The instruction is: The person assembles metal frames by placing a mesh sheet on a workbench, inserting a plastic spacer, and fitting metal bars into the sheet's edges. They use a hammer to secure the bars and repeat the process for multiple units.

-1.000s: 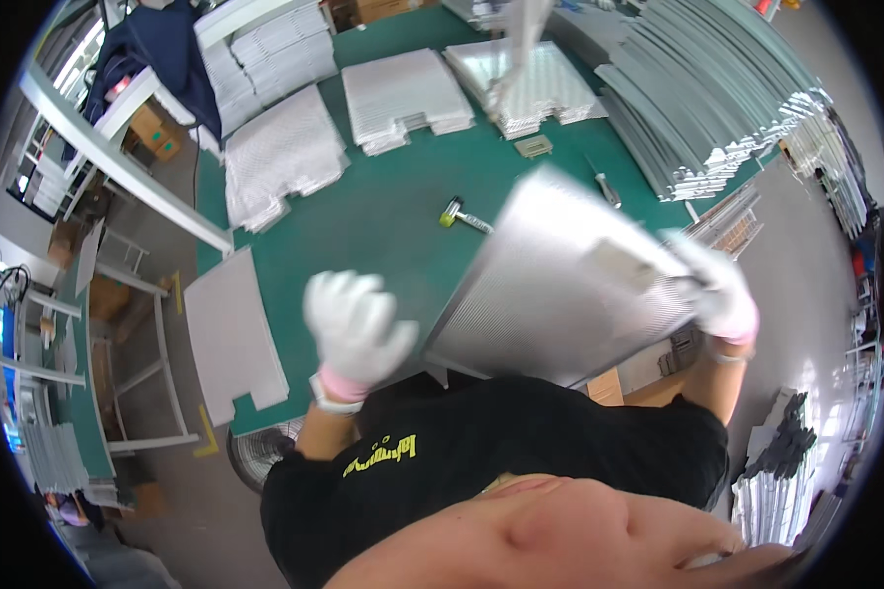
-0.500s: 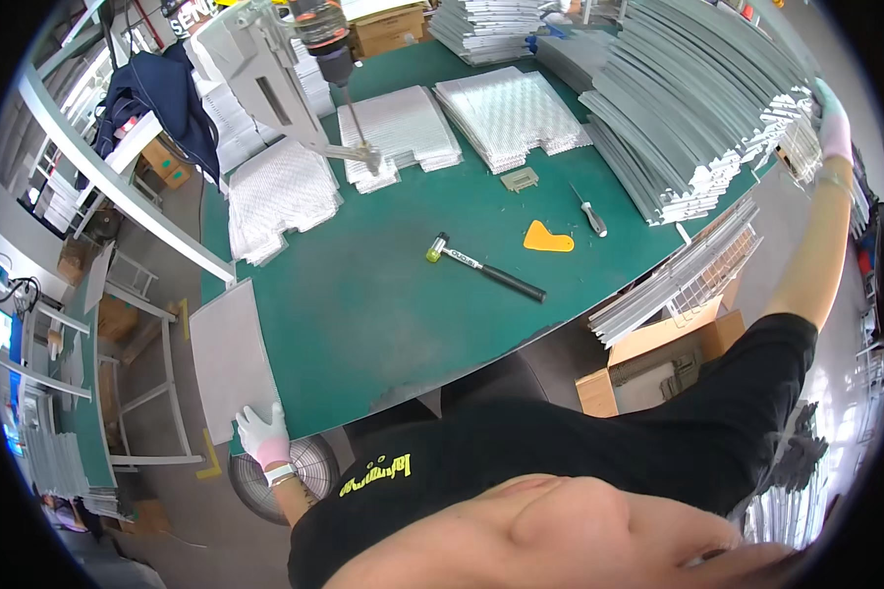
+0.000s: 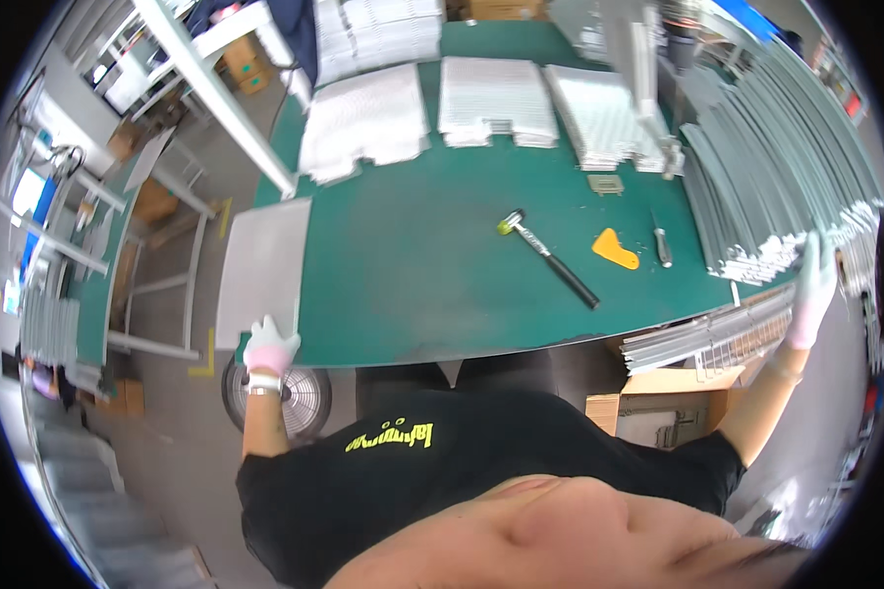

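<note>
My left hand (image 3: 270,346), in a white glove, lies on the near end of a flat light-grey panel (image 3: 263,260), its fingers spread. That panel rests along the table's left edge. On the far right, my gloved right hand (image 3: 813,290) reaches up to the near ends of a tall stack of grey panels (image 3: 791,147), fingers stretched out. It seems to touch the stack's edge; whether it grips a panel there cannot be made out. Between my hands lie a mallet (image 3: 550,257) with a black handle, a yellow scraper (image 3: 615,249) and a screwdriver (image 3: 663,243).
Piles of whitish textured sheets (image 3: 365,120) line the far side of the green table (image 3: 403,265). A mounted powered driver (image 3: 673,98) hangs at the back right. A white post (image 3: 216,93) rises at the left. Below the right edge stand long strips (image 3: 707,334) and a cardboard box (image 3: 604,412).
My right hand has come down from the outer side of the tall stack to its near end, and that arm is more bent. The left hand stays on the grey panel. The whole view has turned.
</note>
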Action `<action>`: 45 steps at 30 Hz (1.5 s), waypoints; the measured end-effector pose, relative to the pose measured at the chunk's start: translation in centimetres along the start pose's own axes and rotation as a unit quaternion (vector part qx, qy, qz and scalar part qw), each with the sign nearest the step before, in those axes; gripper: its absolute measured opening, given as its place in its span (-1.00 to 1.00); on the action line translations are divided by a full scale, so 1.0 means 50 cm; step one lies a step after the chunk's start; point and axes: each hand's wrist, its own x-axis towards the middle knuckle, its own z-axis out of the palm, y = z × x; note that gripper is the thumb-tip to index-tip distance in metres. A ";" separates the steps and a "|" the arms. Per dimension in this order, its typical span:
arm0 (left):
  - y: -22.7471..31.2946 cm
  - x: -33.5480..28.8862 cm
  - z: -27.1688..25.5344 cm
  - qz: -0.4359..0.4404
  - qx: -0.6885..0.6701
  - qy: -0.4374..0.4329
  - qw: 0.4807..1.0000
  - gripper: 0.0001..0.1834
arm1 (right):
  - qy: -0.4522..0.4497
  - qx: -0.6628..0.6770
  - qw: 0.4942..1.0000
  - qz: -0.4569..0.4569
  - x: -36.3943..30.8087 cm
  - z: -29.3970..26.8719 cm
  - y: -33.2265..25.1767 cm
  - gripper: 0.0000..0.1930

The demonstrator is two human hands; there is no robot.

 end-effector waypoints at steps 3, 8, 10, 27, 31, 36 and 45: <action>-0.036 0.025 -0.022 0.017 -0.020 0.023 0.999 0.04 | -0.084 0.068 0.994 0.024 -0.131 0.113 -0.026 -0.58; -0.076 0.013 0.026 0.037 -0.105 0.064 0.992 0.01 | -0.208 0.055 0.974 0.077 -0.257 0.250 -0.027 -0.60; -0.080 -0.001 -0.010 0.018 -0.187 0.072 0.980 -0.03 | -0.235 0.108 0.960 0.105 -0.287 0.298 -0.020 -0.60; 0.062 -0.256 -0.104 0.284 -0.274 0.119 0.911 -0.39 | -0.270 0.085 0.946 -0.157 -0.454 0.504 -0.159 -0.65; 0.209 -0.256 0.009 0.407 -0.261 -0.086 0.871 -0.32 | -0.268 0.149 0.895 -0.325 -0.520 0.590 -0.249 -0.60; 0.321 -0.088 -0.046 0.511 -0.183 -0.159 0.825 -0.37 | -0.474 0.027 0.789 -0.390 -0.587 0.704 -0.259 -0.48; 0.462 0.525 -0.138 0.029 -0.049 0.201 0.978 -0.37 | -0.481 0.041 0.782 -0.395 -0.565 0.745 -0.256 -0.45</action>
